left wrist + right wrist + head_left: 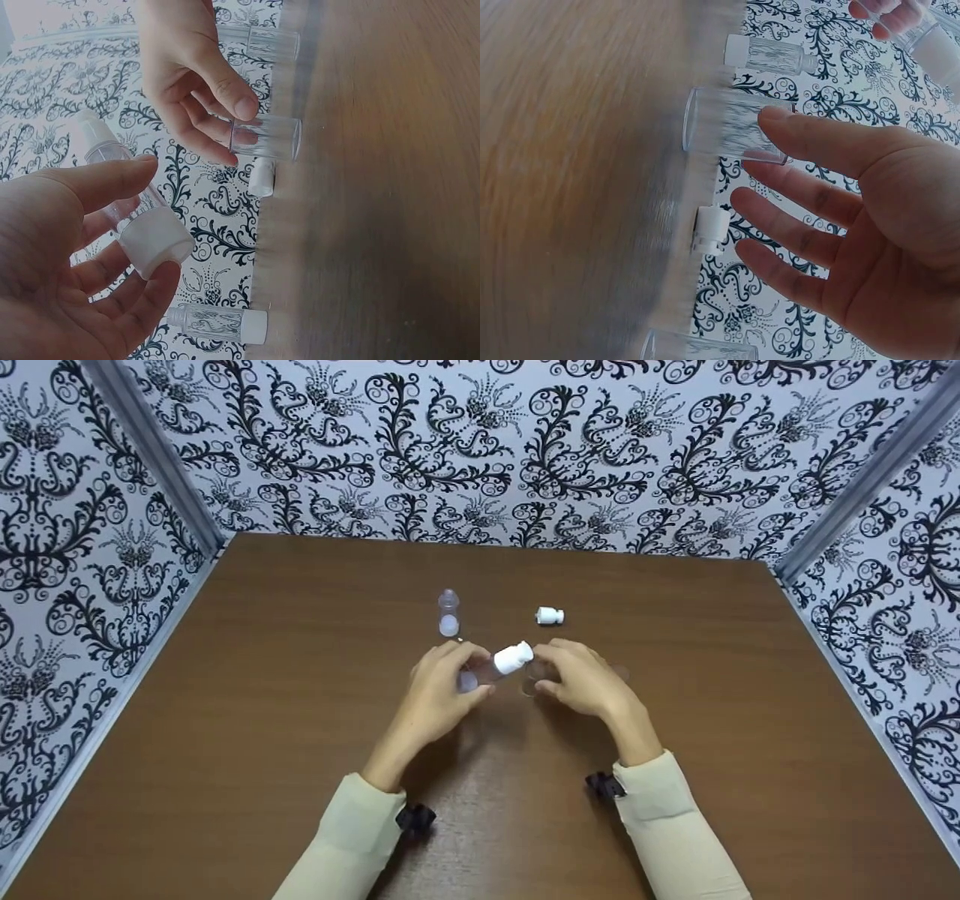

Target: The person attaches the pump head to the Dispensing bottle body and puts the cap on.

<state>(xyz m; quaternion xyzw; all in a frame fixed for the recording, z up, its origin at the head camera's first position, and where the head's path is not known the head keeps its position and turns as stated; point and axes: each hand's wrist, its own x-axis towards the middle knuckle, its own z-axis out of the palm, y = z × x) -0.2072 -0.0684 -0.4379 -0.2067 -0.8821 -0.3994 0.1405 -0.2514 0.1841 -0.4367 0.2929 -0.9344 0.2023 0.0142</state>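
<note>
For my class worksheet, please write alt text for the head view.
A person's left hand holds a tilted clear bottle with a white top over a brown table, beside their right hand, which is at a clear cup. Beyond them, another clear bottle stands left of a white cap lying on its side, before patterned walls.

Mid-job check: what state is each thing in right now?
Held bottle: tilted in the left hand, white pump on.
Standing bottle: upright, no pump.
Loose pump: on its side on the table.
Clear cap: at the right hand's fingertips, grip unclear.
Other cap: standing on the table.
</note>
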